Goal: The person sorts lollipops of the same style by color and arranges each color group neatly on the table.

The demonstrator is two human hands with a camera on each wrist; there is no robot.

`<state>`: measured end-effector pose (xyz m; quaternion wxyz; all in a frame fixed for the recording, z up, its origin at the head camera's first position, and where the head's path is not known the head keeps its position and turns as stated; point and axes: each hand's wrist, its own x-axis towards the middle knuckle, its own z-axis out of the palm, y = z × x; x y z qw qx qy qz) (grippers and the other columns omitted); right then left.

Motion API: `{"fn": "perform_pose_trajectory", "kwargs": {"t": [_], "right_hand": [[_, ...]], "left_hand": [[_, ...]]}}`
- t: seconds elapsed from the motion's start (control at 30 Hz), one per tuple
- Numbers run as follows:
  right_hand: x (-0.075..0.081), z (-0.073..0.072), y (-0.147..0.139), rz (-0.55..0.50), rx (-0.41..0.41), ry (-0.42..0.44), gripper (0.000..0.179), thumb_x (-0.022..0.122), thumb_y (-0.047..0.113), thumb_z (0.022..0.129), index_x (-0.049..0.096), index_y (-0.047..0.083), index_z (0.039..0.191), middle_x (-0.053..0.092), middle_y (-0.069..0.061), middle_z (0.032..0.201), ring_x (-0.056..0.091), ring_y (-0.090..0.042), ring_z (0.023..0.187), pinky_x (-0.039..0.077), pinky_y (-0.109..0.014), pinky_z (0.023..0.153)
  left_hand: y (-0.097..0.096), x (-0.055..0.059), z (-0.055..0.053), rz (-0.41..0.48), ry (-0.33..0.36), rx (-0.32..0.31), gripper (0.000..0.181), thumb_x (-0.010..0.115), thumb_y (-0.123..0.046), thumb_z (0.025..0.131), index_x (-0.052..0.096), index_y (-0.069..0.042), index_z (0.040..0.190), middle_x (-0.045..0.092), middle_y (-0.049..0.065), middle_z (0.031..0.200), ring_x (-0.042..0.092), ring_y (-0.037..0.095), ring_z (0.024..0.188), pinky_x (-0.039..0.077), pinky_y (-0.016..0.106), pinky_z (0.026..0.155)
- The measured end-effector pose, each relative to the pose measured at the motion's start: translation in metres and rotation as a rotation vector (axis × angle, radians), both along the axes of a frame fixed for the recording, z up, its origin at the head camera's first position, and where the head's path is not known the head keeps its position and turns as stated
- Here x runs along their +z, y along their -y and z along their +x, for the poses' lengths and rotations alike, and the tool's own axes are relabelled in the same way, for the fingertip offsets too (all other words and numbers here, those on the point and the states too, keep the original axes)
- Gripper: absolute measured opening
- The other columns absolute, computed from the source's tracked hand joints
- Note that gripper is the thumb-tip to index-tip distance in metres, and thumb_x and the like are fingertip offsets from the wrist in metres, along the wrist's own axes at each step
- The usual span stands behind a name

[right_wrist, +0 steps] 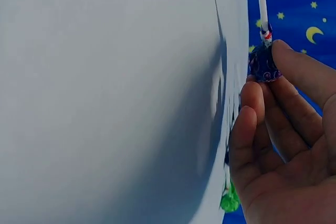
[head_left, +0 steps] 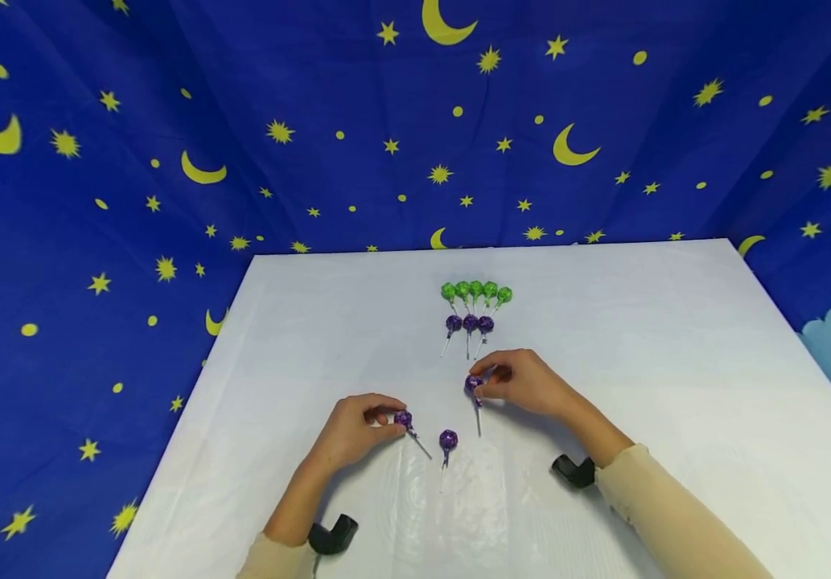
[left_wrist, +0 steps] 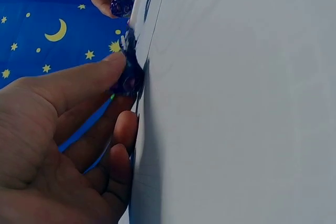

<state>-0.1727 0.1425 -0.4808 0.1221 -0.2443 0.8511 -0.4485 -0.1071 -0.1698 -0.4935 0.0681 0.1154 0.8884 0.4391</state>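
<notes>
My left hand (head_left: 359,430) pinches a purple-wrapped lollipop (head_left: 404,419) by its head, with the white stick slanting down to the right. In the left wrist view the thumb and a finger close on that lollipop's head (left_wrist: 128,77). Farther right, my right hand (head_left: 524,383) holds another purple lollipop (head_left: 474,383) between thumb and fingertips, its stick toward me. The right wrist view shows this lollipop's wrapped head (right_wrist: 264,65) in the pinch. Between the hands a single purple lollipop (head_left: 448,440) lies on the white table (head_left: 299,338).
Beyond the hands lies a row of three purple lollipops (head_left: 471,323), their sticks toward me. Just behind them, several green lollipops (head_left: 476,289) form a fanned row. A blue curtain with yellow moons and stars (head_left: 357,96) hangs behind the table. Black wrist devices (head_left: 334,535) sit at both wrists.
</notes>
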Motion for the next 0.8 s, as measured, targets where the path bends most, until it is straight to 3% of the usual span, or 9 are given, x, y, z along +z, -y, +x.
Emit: {"fn": "perform_pose_trajectory", "kwargs": {"t": [0.27,0.57,0.8], "right_hand": [[0.001,-0.013,-0.006,0.023,-0.06,0.014,0.028,0.079,0.026,0.082,0.072,0.016,0.107,0.068,0.003,0.095,0.062,-0.013,0.079,0.051,-0.034,0.069],[-0.006,-0.019,-0.029,0.079,-0.139,-0.019,0.031,0.078,0.027,0.082,0.072,0.014,0.11,0.068,0.0,0.096,0.062,-0.014,0.081,0.05,-0.034,0.069],[-0.007,-0.033,-0.03,0.057,-0.208,-0.034,0.032,0.078,0.033,0.082,0.072,0.018,0.11,0.068,0.001,0.097,0.061,-0.017,0.08,0.049,-0.036,0.066]], "left_hand": [[0.005,0.002,0.001,0.004,0.001,-0.018,0.023,0.081,-0.023,0.078,0.075,-0.022,0.101,0.06,-0.01,0.075,0.053,0.012,0.069,0.043,0.029,0.065],[-0.001,-0.005,0.005,0.012,0.021,-0.063,0.025,0.08,-0.026,0.079,0.074,-0.023,0.104,0.06,-0.013,0.075,0.054,0.01,0.071,0.044,0.029,0.068],[0.005,-0.002,0.003,0.001,-0.019,-0.046,0.024,0.08,-0.023,0.08,0.074,-0.023,0.103,0.06,-0.014,0.076,0.054,0.009,0.071,0.045,0.029,0.067]]}}
